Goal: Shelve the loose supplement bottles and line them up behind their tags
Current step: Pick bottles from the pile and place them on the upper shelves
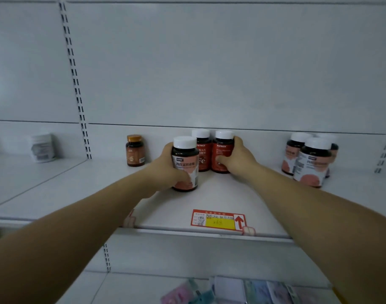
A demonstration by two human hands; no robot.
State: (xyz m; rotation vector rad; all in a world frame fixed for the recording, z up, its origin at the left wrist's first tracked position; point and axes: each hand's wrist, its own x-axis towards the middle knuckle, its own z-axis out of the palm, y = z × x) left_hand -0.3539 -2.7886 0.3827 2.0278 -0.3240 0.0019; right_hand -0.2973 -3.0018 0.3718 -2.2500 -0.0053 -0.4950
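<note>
Red first: your right hand (239,159) grips a red-label dark bottle with a white cap (223,148) at the back of the white metal shelf (220,194); your left hand (168,168) grips a pink-label dark bottle (185,165). Slide both slowly, upright, behind the red-and-yellow paper tag (218,220). Count: two red, three or four pink, one brown bottle (135,150)

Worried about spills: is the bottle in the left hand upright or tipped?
Upright. The pink-label bottle in the left hand stands with its white cap on top and its base on the shelf.
</note>
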